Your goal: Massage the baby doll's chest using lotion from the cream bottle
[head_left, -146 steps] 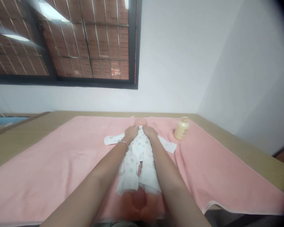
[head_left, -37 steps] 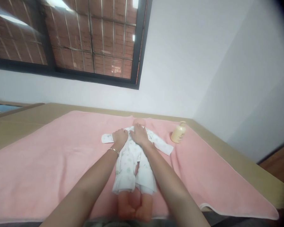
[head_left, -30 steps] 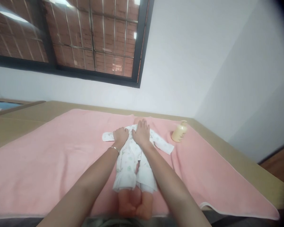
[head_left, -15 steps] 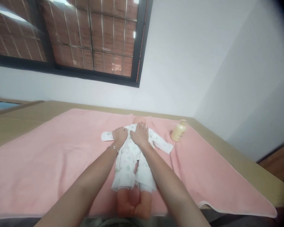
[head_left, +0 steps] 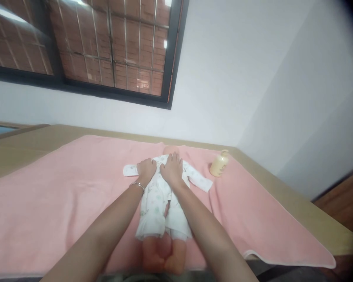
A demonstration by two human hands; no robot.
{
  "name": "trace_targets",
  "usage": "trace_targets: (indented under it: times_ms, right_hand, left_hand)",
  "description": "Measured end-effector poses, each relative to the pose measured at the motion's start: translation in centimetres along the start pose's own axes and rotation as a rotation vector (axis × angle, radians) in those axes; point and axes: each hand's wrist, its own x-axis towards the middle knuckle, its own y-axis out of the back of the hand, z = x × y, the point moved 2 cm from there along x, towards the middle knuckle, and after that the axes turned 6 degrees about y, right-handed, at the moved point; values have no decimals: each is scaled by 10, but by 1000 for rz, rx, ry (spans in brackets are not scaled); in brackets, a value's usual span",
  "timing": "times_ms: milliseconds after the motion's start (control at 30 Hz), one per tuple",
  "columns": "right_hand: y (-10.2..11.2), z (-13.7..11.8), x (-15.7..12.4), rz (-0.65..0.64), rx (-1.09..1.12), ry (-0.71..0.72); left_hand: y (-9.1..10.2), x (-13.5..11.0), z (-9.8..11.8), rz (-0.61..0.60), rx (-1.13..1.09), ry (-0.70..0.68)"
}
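Note:
A baby doll [head_left: 164, 254] lies on its back on a pink blanket [head_left: 100, 188], its head at the far side and its bare legs towards me. It wears a white baby gown [head_left: 153, 207] with a small faint print, the sleeves spread to both sides and the front parted low down. My left hand [head_left: 147, 170], with a bracelet at the wrist, has its fingers curled on the gown by the left shoulder. Flat across the chest lies my right hand [head_left: 173, 168], fingers stretched towards the neck. My hands partly hide the gown's upper front.
A pale yellow pump bottle [head_left: 219, 164] stands on the blanket to the right of the doll. The blanket covers much of a tan table top [head_left: 261, 184]. Behind are a white wall [head_left: 217, 78] and a dark-framed barred window [head_left: 111, 90].
The view has shifted slightly, so everything sits a little further left. My hands keep almost the same place on the gown, and the doll and bottle have not moved.

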Motion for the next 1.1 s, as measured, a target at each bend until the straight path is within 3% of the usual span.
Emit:
trace_targets:
  times_ms: [67,200,333,867,1000,1100]
  right_hand:
    - [-1,0,-1,-33,18,13]
    - [1,1,-2,43,-12,-10]
    - [-1,0,-3,-20,3,27]
    - [9,-7,-9,102,-85,86]
    - [8,-7,-9,27,-53,52]
    - [8,-6,-8,47,-57,25]
  left_hand:
    - [0,0,0,3,-2,-1]
    - [-1,1,0,5,-3,-3]
    - [-2,0,-1,6,-7,-3]
    - [-2,0,-2,2,-2,-9]
    - [-2,-1,-2,7,-3,-9]
    - [-1,-1,-1,9,-3,-8]
